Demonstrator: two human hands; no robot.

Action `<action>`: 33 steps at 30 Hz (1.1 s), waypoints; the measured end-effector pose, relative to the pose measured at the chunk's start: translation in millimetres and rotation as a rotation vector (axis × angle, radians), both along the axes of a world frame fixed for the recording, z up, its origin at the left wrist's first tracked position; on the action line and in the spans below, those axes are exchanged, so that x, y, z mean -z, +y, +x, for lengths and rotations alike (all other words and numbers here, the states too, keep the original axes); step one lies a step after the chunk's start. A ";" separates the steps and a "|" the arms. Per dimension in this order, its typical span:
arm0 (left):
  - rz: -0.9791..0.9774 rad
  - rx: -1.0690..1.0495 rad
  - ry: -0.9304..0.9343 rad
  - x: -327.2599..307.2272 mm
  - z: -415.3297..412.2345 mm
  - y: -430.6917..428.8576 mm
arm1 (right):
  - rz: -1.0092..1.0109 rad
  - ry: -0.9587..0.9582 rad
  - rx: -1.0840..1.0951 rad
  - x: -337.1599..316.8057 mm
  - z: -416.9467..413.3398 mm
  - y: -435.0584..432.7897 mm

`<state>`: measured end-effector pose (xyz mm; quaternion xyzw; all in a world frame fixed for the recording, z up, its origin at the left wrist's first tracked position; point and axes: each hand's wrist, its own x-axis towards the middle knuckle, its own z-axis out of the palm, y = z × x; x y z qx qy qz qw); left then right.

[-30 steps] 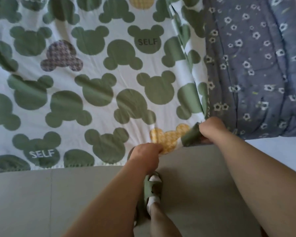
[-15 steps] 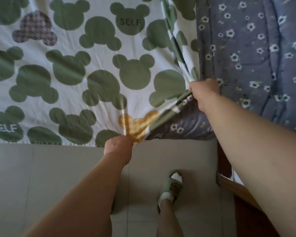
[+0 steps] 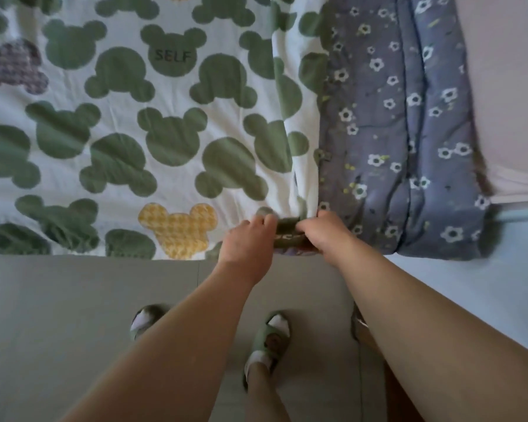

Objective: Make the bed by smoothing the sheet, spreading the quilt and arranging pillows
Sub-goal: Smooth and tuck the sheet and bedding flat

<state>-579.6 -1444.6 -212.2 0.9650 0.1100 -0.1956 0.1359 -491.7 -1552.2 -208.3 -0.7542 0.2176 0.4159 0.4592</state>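
Corner work at the near edge: left hand [image 3: 247,239] and right hand [image 3: 323,233] side by side, both curled tight on a bunched dark-green corner of the white quilt printed with green mouse-head shapes [image 3: 171,141], spread flat to the left and far side, touching the blue-grey flowered padded strip [image 3: 393,132] on the right. Risk from here, as a judgement: tugging harder on one side, skewing the print, rucking the flat part, or dragging the near hem onto the grey tiled floor [image 3: 73,315].

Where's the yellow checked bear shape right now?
Head view, lower centre: the yellow checked bear shape lies at the near edge of the green bear-print cloth, just left of the left hand.
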 end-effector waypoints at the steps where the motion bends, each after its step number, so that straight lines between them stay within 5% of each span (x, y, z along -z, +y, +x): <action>1: -0.032 0.005 0.050 3.1 6.6 -8.5 | 0.025 0.008 0.020 -1.9 9.3 0.0; 5: -0.057 0.071 0.188 12.0 6.0 -18.4 | 0.345 0.114 0.329 -11.4 48.7 10.2; 8: -0.060 0.087 0.195 9.8 6.6 -15.5 | 0.493 0.056 0.353 -23.4 77.7 11.0; 17: 0.057 0.246 0.366 0.3 21.3 -29.1 | -0.031 -0.316 0.739 -15.5 43.8 -113.4; 21: 0.042 0.221 0.385 -10.2 20.3 -35.6 | -0.061 -0.278 0.677 -13.3 22.5 -122.8; 24: -0.067 0.119 0.214 -18.7 27.5 -60.1 | -0.075 -0.141 0.565 -10.1 40.8 -125.3; 28: -0.221 0.040 0.000 -22.7 58.3 -112.1 | 0.114 0.062 0.472 -22.0 49.5 -121.9; 33: -0.123 0.178 0.110 -22.5 72.2 -131.4 | 0.526 0.006 0.668 -39.0 72.6 -113.6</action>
